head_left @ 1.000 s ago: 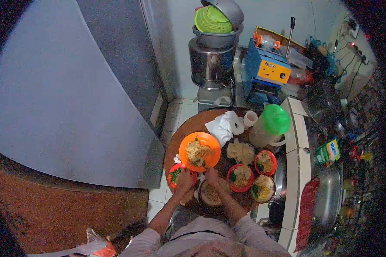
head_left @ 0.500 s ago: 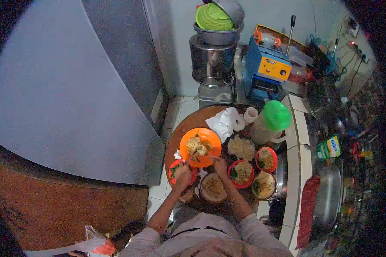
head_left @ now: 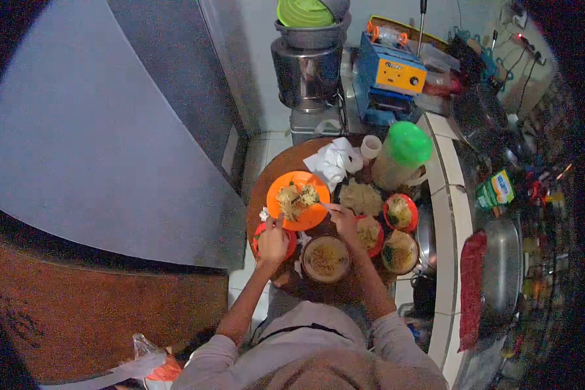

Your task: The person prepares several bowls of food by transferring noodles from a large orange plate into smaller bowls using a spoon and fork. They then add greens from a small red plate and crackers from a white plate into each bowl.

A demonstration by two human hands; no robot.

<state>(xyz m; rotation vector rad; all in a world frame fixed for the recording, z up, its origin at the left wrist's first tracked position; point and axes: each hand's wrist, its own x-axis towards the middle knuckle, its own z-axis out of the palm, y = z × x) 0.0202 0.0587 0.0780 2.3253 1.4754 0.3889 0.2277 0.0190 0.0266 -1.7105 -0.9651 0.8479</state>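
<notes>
An orange plate (head_left: 318, 218) with noodles (head_left: 288, 203) and a bit of green lies on the round brown table. My right hand (head_left: 344, 221) is closed round the thin handle of a utensil (head_left: 323, 204) that reaches over the plate's right side; its head is hidden in a clump of noodles (head_left: 309, 194). My left hand (head_left: 272, 242) is closed at the plate's lower left rim, fingertips by the noodles; I cannot tell what it holds. Under that hand shows a red bowl (head_left: 290, 247) with greens. A bowl of noodles (head_left: 325, 259) stands between my forearms.
Several more noodle bowls (head_left: 400, 213) stand at the right, beside a pile of pale noodles (head_left: 360, 197). Behind them are a green-lidded jug (head_left: 411, 143), a white cup (head_left: 370, 147) and white tissue or plastic (head_left: 331, 162). A tiled ledge (head_left: 445, 195) borders the table's right side.
The view has shifted, so the table sits higher in it. A clump of noodles now shows at the plate's right, by my right hand's utensil. My left hand has moved slightly toward the lower left rim.
</notes>
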